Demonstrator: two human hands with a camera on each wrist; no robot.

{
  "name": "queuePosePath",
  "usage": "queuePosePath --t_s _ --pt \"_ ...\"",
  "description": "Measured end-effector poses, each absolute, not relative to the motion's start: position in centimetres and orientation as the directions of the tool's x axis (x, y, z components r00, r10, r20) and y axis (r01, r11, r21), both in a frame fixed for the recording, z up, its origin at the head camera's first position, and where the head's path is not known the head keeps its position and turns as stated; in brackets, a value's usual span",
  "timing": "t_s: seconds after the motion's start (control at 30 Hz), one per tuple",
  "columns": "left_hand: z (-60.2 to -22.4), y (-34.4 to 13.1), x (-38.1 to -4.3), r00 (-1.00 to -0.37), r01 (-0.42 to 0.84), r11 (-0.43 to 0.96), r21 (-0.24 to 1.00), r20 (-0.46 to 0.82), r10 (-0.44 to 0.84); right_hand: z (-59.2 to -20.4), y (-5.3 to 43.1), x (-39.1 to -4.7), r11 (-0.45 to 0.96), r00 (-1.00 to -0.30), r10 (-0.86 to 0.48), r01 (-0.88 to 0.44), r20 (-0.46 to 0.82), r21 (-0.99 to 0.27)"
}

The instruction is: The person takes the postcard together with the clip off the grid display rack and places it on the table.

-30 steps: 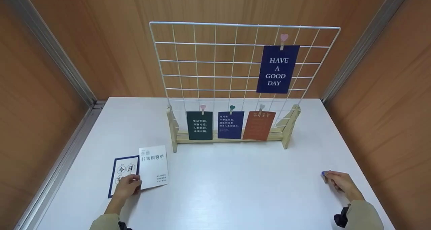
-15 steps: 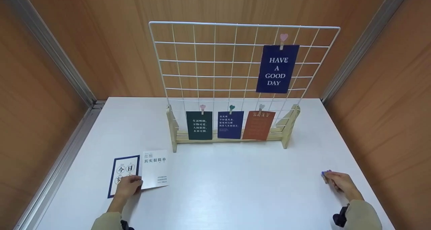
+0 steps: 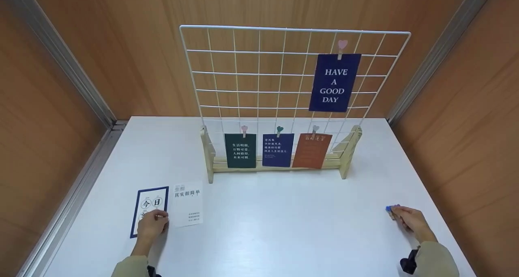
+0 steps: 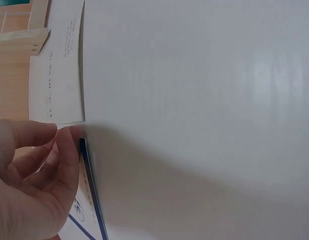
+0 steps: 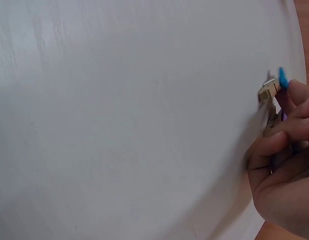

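Observation:
A white card (image 3: pixel 187 208) with dark lettering lies on the table at the left. Just off its left edge is my left hand (image 3: pixel 151 228), fingers loosely bent and holding nothing. Beneath that hand, and partly covered by it, lies a white card with a dark blue border (image 3: pixel 152 200). Over at the right, my right hand (image 3: pixel 412 222) pinches small wooden clothespins. One clothespin (image 5: pixel 268 93) has a blue top, and a purple bit shows on another clothespin (image 5: pixel 273 117) among the fingers, partly hidden.
A white wire grid (image 3: pixel 259 73) stands in a wooden base (image 3: pixel 344 155) at the back. Heart-topped clips hold a "HAVE A GOOD DAY" card (image 3: pixel 335 83), a green card (image 3: pixel 240 151), a blue card (image 3: pixel 277 150) and an orange card (image 3: pixel 312 151). Wooden panels (image 3: pixel 142 66) surround the white table.
The white card has come down flat and slid slightly right. My left hand has let go of its edge and drawn a little left. The right hand stays almost in place, still pinching the clothespins.

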State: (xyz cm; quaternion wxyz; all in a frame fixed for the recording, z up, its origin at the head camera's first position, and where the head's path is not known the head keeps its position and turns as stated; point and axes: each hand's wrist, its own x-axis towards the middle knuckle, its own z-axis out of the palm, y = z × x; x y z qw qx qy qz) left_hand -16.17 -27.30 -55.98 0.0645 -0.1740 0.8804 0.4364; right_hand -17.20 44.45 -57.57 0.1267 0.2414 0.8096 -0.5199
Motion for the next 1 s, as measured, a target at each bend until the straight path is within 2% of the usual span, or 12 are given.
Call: queuePosePath --t_s 0.23,0.43,0.53,0.73,0.77,0.8,0.93,1.0 --pt "-56.4 -27.5 -16.7 -0.940 -0.333 0.543 0.771 -0.222 -0.261 -57.0 44.4 -17.0 0.293 -0.843 0.275 0.531 -0.462 -0.795" --pt "-62.1 -29.5 -20.2 -0.954 -0.253 0.618 0.744 -0.086 -0.286 -55.2 43.9 -17.2 0.302 -0.901 0.227 0.427 -0.371 -0.852" --pt "-63.0 -29.5 -21.8 -0.963 -0.169 0.637 0.752 0.011 -0.269 -54.9 44.4 -18.1 0.341 -0.921 0.207 0.385 -0.331 -0.857" --pt "-55.2 -25.3 -21.8 -0.985 -0.003 0.492 0.871 0.084 -0.153 -56.5 47.1 -21.5 0.315 -0.950 0.162 0.306 -0.267 -0.898" --pt "-53.5 -24.4 -21.6 -0.987 0.005 0.485 0.874 0.082 -0.138 -55.8 46.8 -21.7 0.321 -0.956 0.156 0.285 -0.247 -0.903" --pt "-54.0 -24.3 -22.4 -0.986 0.041 0.471 0.881 0.113 -0.125 -54.8 46.1 -21.7 0.326 -0.964 0.143 0.261 -0.225 -0.909" --pt "-49.6 -21.2 -21.7 -0.988 0.074 0.488 0.870 0.130 -0.082 -49.6 42.4 -21.1 0.333 -0.982 0.110 0.184 -0.156 -0.925" --pt "-48.7 -20.2 -21.7 -0.989 0.085 0.492 0.866 0.133 -0.064 -47.4 40.8 -20.8 0.344 -0.984 0.107 0.172 -0.144 -0.923"
